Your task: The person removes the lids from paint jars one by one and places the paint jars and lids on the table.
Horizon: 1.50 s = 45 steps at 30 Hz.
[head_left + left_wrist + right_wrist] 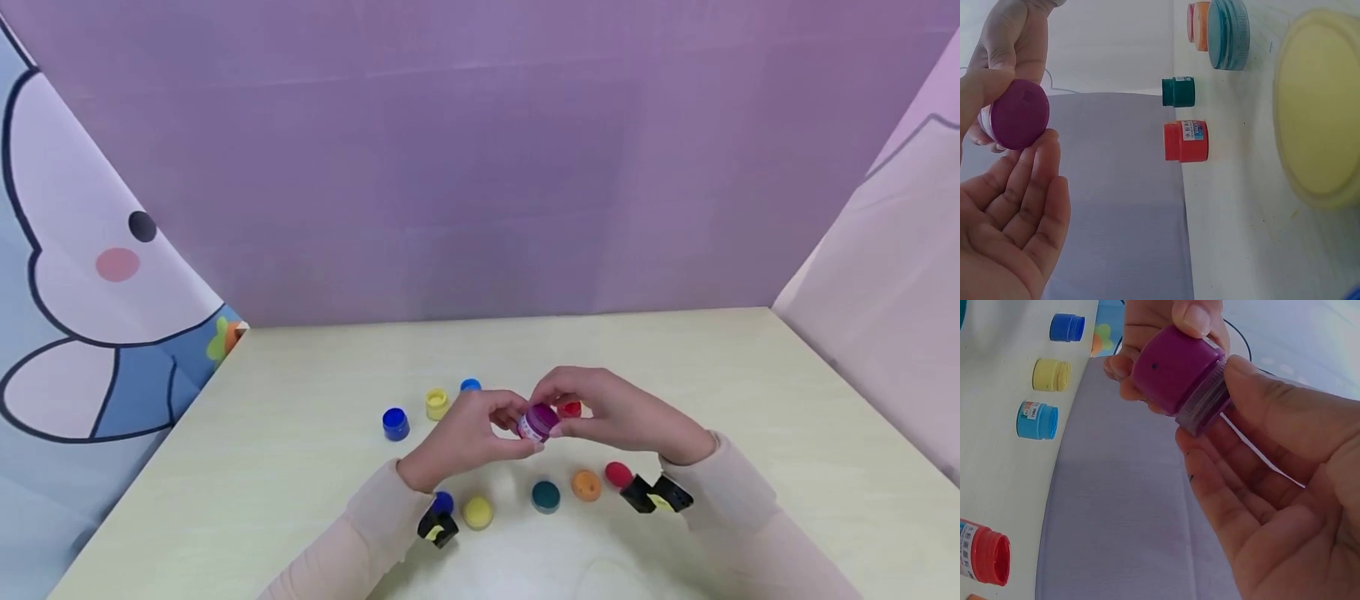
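Observation:
Between my two hands is a small purple paint jar with a white label, held tilted above the table. My left hand pinches its body between thumb and fingers. With thumb and fingertips, my right hand grips the ridged lid in the right wrist view. Seen from the left wrist, the round purple end of the jar faces the camera. Behind the right fingers a red paint jar is partly hidden. Blue, yellow and light blue jars stand left of the hands.
Nearer the person lies a row of round lids: blue, yellow, dark teal, orange and red. A green jar shows in the left wrist view. Purple cloth hangs behind the table.

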Motion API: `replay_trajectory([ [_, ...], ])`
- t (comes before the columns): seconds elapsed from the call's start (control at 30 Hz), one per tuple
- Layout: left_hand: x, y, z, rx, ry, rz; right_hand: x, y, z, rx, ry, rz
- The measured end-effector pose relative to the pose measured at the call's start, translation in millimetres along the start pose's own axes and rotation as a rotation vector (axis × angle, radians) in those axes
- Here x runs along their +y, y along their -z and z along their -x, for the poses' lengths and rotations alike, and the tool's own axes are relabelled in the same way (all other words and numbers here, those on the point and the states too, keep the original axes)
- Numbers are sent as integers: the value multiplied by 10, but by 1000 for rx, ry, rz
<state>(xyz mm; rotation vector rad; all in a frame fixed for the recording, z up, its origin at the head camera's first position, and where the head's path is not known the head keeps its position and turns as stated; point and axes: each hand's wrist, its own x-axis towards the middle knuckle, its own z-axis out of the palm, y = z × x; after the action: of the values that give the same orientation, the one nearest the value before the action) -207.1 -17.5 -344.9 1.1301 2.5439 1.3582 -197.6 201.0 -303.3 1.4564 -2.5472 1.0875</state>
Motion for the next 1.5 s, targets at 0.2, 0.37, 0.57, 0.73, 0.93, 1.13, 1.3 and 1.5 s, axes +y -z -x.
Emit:
replay_trajectory([
  [0.2, -17, -2, -5, -2, -6, 16, 30, 5, 3, -17, 40, -12],
  [0.37, -38, -13, 1, -13, 6, 20, 47, -19, 3, -15, -23, -33],
  [0.57, -59, -26, -12, 21, 2, -37, 7, -87, -32, 54, -254, -19],
  [0.73, -74, -43, -9, 47, -1, -69, -28, -169, -54, 93, -380, -10],
  [0.93, -75, -57, -7, 56, -13, -80, -43, -191, -56, 107, -400, 28],
  [1.13, -67, -53, -8, 35, -3, -71, -50, -154, -45, 78, -346, 9],
  [1.3, -46, -39, -2, 9, 26, -57, -44, -104, -44, 44, -264, 15],
  [1.5, -57, -38, 2, -9, 23, -37, -26, -80, -24, 18, -153, 29],
])
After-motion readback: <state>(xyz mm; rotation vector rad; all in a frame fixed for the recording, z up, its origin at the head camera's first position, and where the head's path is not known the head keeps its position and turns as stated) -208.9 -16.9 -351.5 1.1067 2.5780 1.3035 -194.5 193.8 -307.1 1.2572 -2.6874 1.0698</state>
